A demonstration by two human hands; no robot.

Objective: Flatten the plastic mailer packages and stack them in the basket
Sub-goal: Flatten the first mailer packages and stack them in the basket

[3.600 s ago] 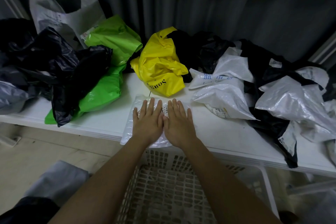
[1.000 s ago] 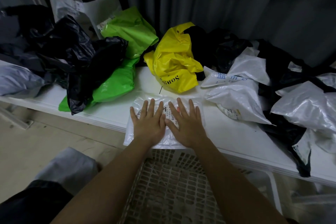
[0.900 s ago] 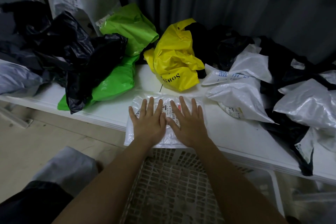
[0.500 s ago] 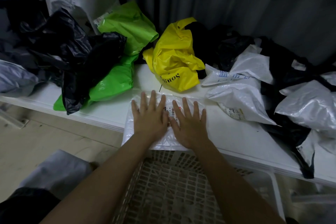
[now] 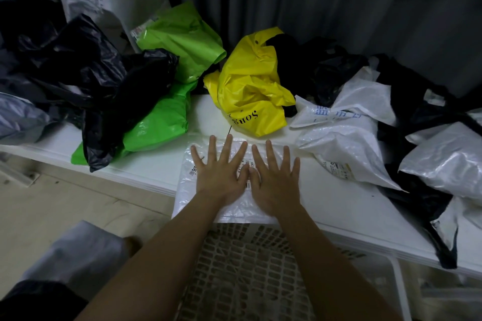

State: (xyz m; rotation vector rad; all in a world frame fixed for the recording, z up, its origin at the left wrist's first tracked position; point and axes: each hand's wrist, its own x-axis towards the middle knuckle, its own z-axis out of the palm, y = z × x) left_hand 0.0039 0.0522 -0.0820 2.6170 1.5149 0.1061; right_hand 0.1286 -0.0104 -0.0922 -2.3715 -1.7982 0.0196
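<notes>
Fingers splayed wider than before, left hand (image 5: 220, 172) and right hand (image 5: 273, 177) flat, thumbs touching, pressing white mailer (image 5: 187, 190)

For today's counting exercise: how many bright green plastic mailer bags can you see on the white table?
2: one crumpled green bag at the back by the curtain, one flatter green bag in front, partly under black plastic. More may be hidden.

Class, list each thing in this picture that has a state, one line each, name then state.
white mailer: flat on the table edge, pressed
left hand: open, palm down on it
right hand: open, palm down on it
basket: below the edge, no mailer visible inside
yellow bag: crumpled
green bags: crumpled
</notes>
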